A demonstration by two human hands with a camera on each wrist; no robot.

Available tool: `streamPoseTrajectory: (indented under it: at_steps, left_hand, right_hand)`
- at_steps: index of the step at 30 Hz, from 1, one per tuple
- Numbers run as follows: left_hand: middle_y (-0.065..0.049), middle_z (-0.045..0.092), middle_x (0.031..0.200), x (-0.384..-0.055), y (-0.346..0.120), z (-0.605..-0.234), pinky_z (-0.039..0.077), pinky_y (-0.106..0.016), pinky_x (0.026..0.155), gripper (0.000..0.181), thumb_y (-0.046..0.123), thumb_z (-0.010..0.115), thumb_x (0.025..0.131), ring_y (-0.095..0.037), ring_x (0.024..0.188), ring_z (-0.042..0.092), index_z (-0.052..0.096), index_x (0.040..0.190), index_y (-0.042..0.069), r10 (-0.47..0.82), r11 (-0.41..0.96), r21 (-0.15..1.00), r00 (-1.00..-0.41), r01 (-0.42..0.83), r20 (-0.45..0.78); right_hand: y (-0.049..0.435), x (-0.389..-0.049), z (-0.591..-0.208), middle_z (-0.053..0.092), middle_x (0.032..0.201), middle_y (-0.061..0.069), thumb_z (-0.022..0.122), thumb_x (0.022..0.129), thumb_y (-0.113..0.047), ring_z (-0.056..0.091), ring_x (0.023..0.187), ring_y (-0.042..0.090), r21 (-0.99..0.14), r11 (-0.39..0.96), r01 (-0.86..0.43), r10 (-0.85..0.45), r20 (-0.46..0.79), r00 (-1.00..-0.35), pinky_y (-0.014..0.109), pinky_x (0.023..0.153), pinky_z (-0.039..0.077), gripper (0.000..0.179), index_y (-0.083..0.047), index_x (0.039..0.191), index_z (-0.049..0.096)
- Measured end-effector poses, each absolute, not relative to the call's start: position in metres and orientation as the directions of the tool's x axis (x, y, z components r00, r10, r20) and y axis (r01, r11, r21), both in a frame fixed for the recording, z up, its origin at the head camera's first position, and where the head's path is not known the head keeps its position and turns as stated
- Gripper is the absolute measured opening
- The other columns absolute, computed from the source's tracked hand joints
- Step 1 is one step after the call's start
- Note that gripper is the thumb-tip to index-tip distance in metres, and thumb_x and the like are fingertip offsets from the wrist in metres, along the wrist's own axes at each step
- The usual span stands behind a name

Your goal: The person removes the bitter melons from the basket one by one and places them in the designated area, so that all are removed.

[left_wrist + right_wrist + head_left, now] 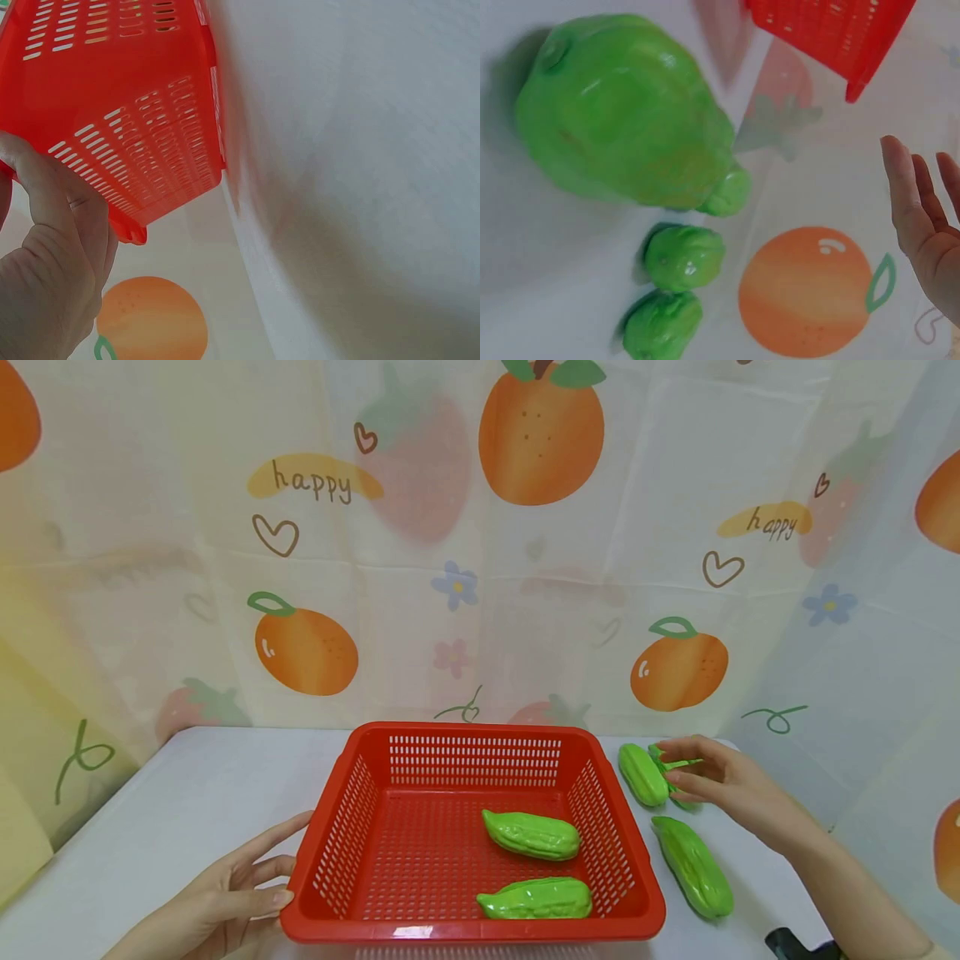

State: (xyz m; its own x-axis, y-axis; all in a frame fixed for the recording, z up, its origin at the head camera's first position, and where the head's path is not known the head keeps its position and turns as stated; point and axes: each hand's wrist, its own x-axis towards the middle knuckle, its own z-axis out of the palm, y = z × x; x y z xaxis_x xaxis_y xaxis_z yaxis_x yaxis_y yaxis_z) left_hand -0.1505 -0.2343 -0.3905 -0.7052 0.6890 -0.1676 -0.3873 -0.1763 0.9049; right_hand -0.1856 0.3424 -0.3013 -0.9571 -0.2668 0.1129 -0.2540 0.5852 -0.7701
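Note:
A red plastic basket (450,930) stands on the table, with two green bitter gourds inside, one farther back (532,836) and one near the front (536,899). My left hand (225,893) grips the basket's left rim, thumb on the rim and fingers against the outer side. To the right of the basket my right hand (738,785) hovers over more green gourds, fingers loosely bent and holding nothing. One gourd (642,774) lies beside that hand, others are partly hidden behind its fingers, and another (693,868) lies nearer. The right wrist view shows a large gourd (622,112) close up.
A white cloth covers the table (210,785). Behind it hangs a curtain (420,652) printed with fruit. A black object (798,943), only partly in view, sits at the front right edge near the right forearm.

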Motion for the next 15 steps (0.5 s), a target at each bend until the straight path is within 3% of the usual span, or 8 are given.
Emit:
streamPoseTrajectory:
  at_steps: [15]
  left_hand:
    - [0.0, 0.063, 0.126, -0.151, -0.235, -0.39, 0.053, -0.04, 0.105, 0.057, 0.005, 0.035, 0.105, -0.018, 0.116, 0.066, 0.042, 0.138, 0.05, 0.686, -0.176, 0.895, -0.703, -0.409, -0.187]
  right_hand:
    - [0.305, -0.186, -0.299, 0.061, 0.131, 0.006, 0.065, 0.095, -0.027, 0.064, 0.106, 0.002, -0.757, 0.58, -0.299, -0.288, 0.152, -0.945, 0.026, 0.084, 0.059, 0.04, -0.015, 0.132, 0.055]
